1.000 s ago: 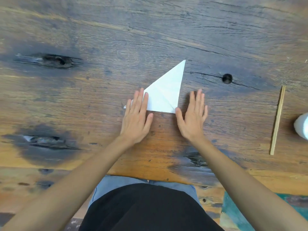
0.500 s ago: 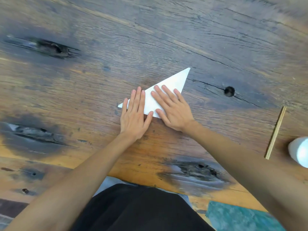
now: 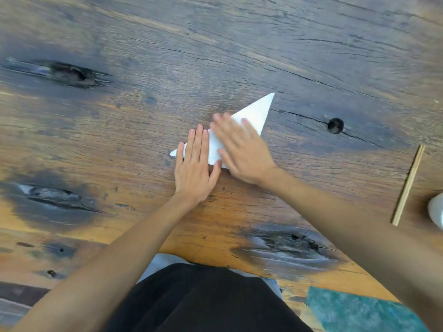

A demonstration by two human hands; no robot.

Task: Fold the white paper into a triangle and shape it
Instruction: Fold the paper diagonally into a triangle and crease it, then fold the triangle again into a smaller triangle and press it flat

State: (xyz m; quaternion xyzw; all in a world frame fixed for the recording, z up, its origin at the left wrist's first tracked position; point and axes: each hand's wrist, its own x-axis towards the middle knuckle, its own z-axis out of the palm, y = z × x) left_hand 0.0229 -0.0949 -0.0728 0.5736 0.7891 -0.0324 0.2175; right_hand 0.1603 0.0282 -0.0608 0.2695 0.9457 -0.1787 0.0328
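White paper [image 3: 257, 113] lies under flat left hand [image 3: 194, 168] and right hand [image 3: 242, 152]; stick [image 3: 407, 185] well apart.

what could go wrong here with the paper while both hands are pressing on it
The right hand is blurred, so it seems to be sweeping over the paper; if the left hand eases off, the triangle could slide and the crease come out crooked. The far tip is pinned by neither hand and could lift or skew. A wide sweep might reach the stick on the table.
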